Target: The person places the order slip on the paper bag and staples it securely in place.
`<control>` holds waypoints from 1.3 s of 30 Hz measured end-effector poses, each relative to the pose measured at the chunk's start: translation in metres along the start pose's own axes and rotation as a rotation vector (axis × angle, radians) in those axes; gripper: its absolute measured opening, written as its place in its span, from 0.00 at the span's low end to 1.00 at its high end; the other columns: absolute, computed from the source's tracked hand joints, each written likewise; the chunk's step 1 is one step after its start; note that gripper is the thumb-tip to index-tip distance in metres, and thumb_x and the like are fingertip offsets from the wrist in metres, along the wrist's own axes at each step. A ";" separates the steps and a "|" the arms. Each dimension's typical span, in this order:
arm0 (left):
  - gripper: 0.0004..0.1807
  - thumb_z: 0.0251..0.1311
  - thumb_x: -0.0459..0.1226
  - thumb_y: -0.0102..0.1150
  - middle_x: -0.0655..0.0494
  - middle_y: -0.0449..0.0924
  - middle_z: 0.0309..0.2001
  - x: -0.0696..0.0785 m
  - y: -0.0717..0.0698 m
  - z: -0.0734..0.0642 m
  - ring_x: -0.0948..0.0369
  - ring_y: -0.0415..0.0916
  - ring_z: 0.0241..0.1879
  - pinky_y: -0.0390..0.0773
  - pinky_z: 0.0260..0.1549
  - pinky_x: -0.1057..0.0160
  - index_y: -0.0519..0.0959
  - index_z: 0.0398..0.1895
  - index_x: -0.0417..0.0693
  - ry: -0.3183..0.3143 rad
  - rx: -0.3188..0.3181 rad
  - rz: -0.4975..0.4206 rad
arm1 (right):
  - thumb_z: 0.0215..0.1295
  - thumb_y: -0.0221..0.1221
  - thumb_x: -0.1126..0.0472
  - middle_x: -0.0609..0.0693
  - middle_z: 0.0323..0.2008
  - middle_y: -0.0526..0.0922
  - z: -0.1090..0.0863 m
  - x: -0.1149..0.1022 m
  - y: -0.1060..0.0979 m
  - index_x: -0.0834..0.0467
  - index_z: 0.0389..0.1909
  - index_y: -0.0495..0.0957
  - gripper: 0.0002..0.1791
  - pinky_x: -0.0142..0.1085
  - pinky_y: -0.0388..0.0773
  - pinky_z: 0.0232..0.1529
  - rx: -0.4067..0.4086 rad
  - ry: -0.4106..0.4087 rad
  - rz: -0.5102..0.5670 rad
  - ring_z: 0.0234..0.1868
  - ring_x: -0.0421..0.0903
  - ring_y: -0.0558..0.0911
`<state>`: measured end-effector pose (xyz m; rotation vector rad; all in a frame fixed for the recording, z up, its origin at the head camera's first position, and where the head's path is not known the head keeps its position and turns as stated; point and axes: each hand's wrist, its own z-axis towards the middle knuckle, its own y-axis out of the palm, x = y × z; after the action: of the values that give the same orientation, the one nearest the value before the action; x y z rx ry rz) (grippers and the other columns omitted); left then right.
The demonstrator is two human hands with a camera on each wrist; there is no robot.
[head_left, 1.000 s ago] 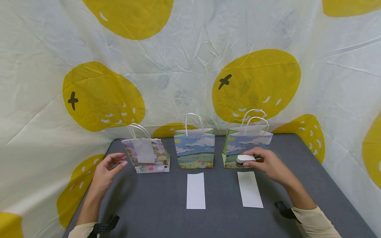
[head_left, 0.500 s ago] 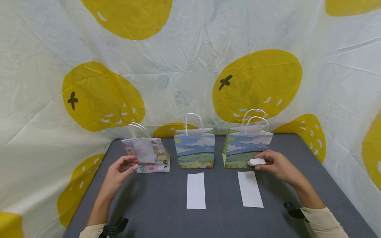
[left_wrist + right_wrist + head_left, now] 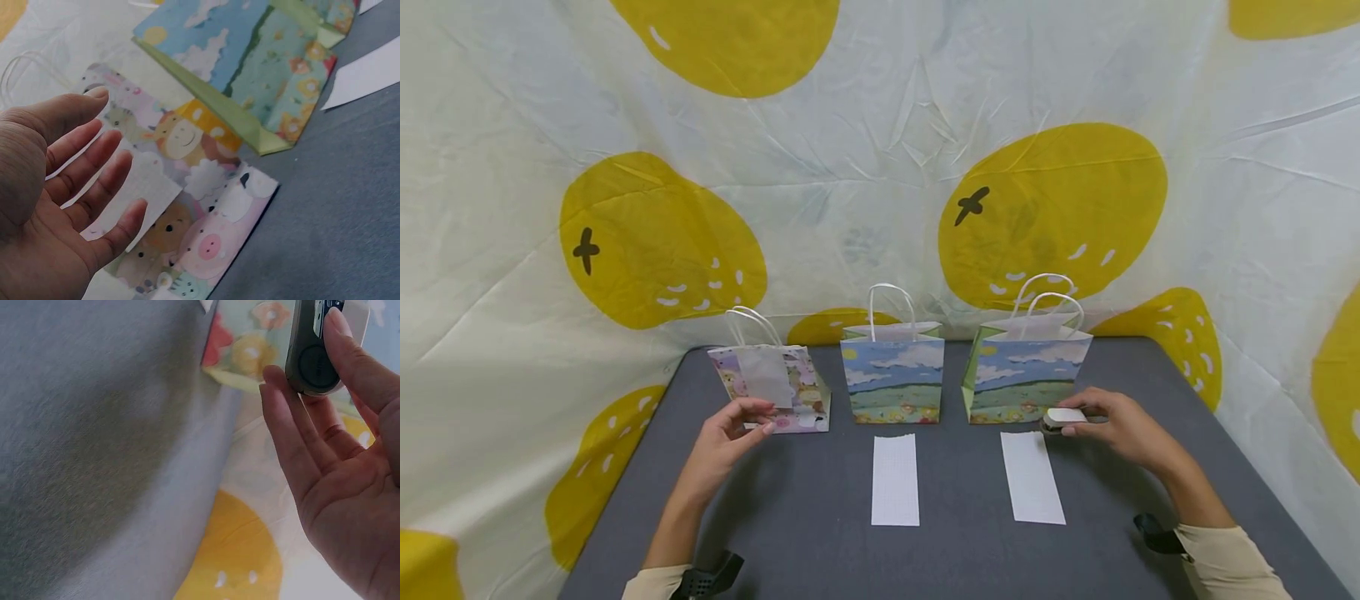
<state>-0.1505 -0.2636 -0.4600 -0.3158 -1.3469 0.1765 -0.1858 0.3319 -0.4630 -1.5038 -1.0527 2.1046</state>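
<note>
My right hand pinches a small white and dark grey stapler between thumb and fingers, just in front of the right landscape-print bag. In the right wrist view the stapler shows its dark side with a round mark. My left hand is empty, fingers loosely bent, in front of the animal-print paper bag. A white paper slip hangs on that bag's front. The left wrist view has my left hand overlapping the slip and bag.
Another landscape-print bag stands upright between the other two. Two white paper slips lie on the grey table: a middle slip and a right slip. A lemon-patterned cloth hangs behind and beside the table.
My left hand has moved right, from beside the animal-print bag to in front of it. My right hand has carried the stapler right and slightly nearer. The bags and slips stay put.
</note>
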 end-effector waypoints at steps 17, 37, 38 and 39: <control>0.20 0.65 0.35 0.67 0.43 0.81 0.52 -0.003 0.034 0.007 0.60 0.79 0.47 0.80 0.47 0.65 0.78 0.56 0.34 0.019 -0.116 -0.037 | 0.55 0.74 0.64 0.51 0.40 0.86 -0.004 0.040 -0.007 0.59 0.45 0.86 0.16 0.34 0.80 0.41 -0.123 -0.056 -0.004 0.39 0.37 0.80; 0.18 0.64 0.35 0.68 0.33 0.79 0.53 -0.012 0.060 0.011 0.58 0.81 0.46 0.80 0.48 0.56 0.78 0.56 0.39 0.034 -0.218 -0.057 | 0.59 0.70 0.68 0.56 0.44 0.87 -0.006 0.058 -0.012 0.66 0.49 0.83 0.17 0.28 0.80 0.42 -0.234 0.001 0.068 0.42 0.35 0.82; 0.18 0.64 0.35 0.68 0.33 0.80 0.53 -0.012 0.061 0.011 0.59 0.81 0.46 0.80 0.48 0.56 0.78 0.55 0.40 0.033 -0.219 -0.059 | 0.59 0.70 0.69 0.57 0.45 0.86 -0.006 0.057 -0.012 0.66 0.50 0.83 0.17 0.28 0.80 0.42 -0.231 -0.007 0.068 0.43 0.34 0.82; 0.18 0.64 0.35 0.68 0.33 0.80 0.52 -0.013 0.062 0.011 0.59 0.81 0.46 0.80 0.48 0.57 0.79 0.55 0.41 0.033 -0.222 -0.060 | 0.59 0.70 0.70 0.59 0.45 0.86 -0.007 0.055 -0.012 0.67 0.50 0.82 0.18 0.28 0.80 0.43 -0.227 -0.017 0.066 0.44 0.33 0.82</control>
<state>-0.1608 -0.2073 -0.4898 -0.4620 -1.3440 -0.0287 -0.2022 0.3782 -0.4916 -1.6465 -1.3023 2.1038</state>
